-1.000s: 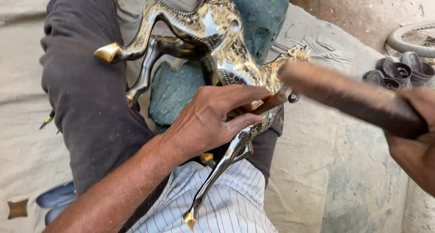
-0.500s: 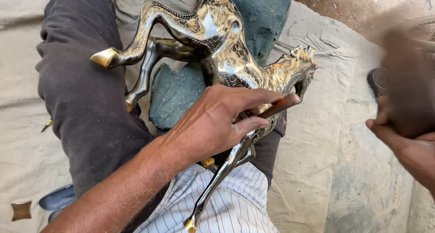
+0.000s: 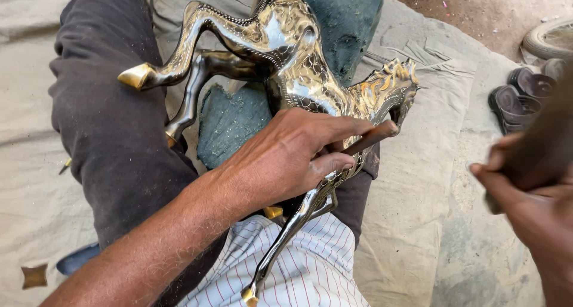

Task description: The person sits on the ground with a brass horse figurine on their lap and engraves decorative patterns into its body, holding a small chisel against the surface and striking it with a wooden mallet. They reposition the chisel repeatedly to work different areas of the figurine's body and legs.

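Observation:
A shiny brass horse figure (image 3: 292,62) lies across my lap, its legs pointing left and down, its head at the right. My left hand (image 3: 292,155) rests on the horse's neck and grips a thin metal chisel (image 3: 370,138) whose tip is set against the body. My right hand (image 3: 531,205) is at the right edge, blurred, closed around a dark wooden mallet (image 3: 552,134) raised away from the chisel. A blue-green cushion (image 3: 230,119) sits under the horse.
Dark trousers (image 3: 113,134) and a striped shirt (image 3: 310,265) fill the lower middle. Grey cloth (image 3: 418,181) covers the ground. Dark sandals (image 3: 519,98) and a tyre (image 3: 552,38) lie at the upper right. A small brass piece (image 3: 34,276) sits at lower left.
The mallet was down over the chisel a second ago; my right hand has since swung it back to the right. My left hand and the horse have stayed put.

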